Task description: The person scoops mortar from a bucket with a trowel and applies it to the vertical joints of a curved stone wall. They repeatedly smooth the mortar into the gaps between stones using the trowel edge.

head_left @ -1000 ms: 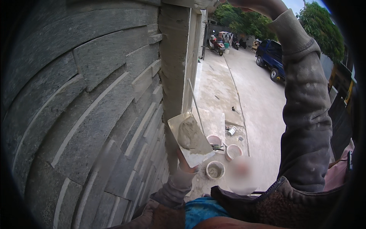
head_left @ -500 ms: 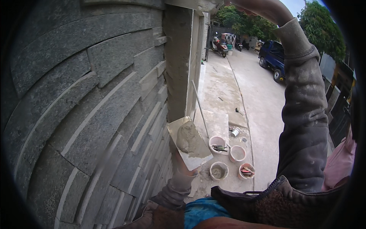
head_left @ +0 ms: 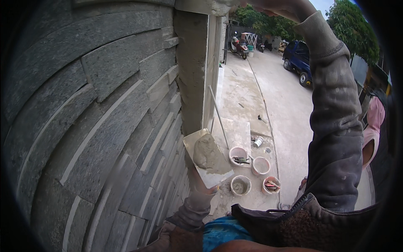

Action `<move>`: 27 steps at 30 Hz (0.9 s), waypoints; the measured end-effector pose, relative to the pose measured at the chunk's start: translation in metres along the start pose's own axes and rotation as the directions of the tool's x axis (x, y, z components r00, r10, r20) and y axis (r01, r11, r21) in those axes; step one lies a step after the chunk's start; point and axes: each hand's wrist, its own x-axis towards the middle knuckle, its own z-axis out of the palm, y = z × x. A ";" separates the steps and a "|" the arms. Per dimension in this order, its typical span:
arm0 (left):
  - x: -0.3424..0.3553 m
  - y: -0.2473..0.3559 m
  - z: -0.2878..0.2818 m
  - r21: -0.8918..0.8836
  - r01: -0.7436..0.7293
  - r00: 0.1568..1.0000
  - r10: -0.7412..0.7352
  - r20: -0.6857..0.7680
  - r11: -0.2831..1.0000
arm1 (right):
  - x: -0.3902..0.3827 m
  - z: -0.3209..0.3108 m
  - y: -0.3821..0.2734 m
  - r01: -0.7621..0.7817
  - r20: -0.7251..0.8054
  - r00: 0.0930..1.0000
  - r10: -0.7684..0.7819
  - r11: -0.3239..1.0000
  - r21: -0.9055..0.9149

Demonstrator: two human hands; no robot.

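My left hand [head_left: 202, 184] is under a square plasterer's hawk [head_left: 215, 178] and supports it; most of the fingers are hidden beneath. A lump of wet grey mortar [head_left: 205, 153] lies on the tilted hawk. Up at the top edge of the head view, my right hand [head_left: 289, 7] is raised and its fingers look curled. What it grips is cut off by the frame. Close to it is a grey, mortar-smeared flat edge [head_left: 205, 7], above a plastered column [head_left: 191, 71].
A grey stone-clad wall [head_left: 113, 117] fills the left side. Below stand several buckets [head_left: 240, 185], some with tools or mortar. A long rod [head_left: 218, 113] leans by the column. A person in pink [head_left: 375, 113] is at the right; a blue vehicle [head_left: 299, 63] and a motorbike [head_left: 239, 47] stand farther off.
The view has shifted slightly, and my raised right hand and the flat edge sit a little further left. The person in pink shows farther up at the right. The hawk stays nearly in place.
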 end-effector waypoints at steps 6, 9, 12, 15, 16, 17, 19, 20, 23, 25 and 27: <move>0.000 -0.005 0.010 -0.076 -0.001 1.000 -0.001 -0.029 0.997 | -0.005 0.013 0.000 0.120 -0.067 0.987 -0.143 0.957 -0.266; -0.003 -0.006 0.003 -0.089 0.014 0.999 -0.018 -0.038 0.996 | -0.030 0.021 -0.024 0.088 -0.113 0.987 -0.116 0.970 -0.225; -0.005 -0.008 -0.001 -0.102 0.047 0.999 -0.047 0.003 0.994 | -0.023 0.035 -0.013 0.018 -0.084 0.996 -0.040 0.969 -0.245; -0.008 -0.013 -0.003 0.115 -0.062 0.998 0.065 -0.018 0.991 | -0.034 0.039 -0.026 -0.033 0.032 0.999 0.043 0.966 -0.257; -0.010 -0.015 -0.003 0.185 -0.094 0.995 0.099 -0.019 0.978 | -0.047 0.032 -0.045 -0.083 0.077 0.992 0.103 0.971 -0.224; -0.011 -0.015 -0.003 0.217 -0.108 0.994 0.112 -0.004 0.970 | -0.054 0.029 -0.054 -0.134 0.125 0.979 0.159 0.972 -0.192; -0.015 -0.011 0.009 0.109 -0.057 0.998 0.053 0.042 0.992 | -0.048 0.057 -0.024 -0.078 0.033 0.995 0.094 0.941 -0.328; -0.020 -0.008 0.024 -0.037 0.024 0.996 -0.021 0.083 0.999 | -0.044 0.081 0.004 -0.079 -0.036 0.997 0.071 0.917 -0.392; -0.029 0.002 0.030 -0.005 0.000 0.999 0.000 0.054 1.000 | -0.082 0.088 0.021 -0.042 -0.132 0.991 -0.009 0.922 -0.384; -0.026 0.002 0.014 0.105 -0.080 0.997 0.080 0.011 0.991 | -0.111 0.071 0.019 -0.075 -0.066 0.996 0.057 0.951 -0.301; -0.018 0.001 -0.012 0.209 -0.147 0.989 0.149 0.002 0.967 | -0.128 0.065 0.029 0.008 -0.054 0.998 -0.018 0.982 -0.188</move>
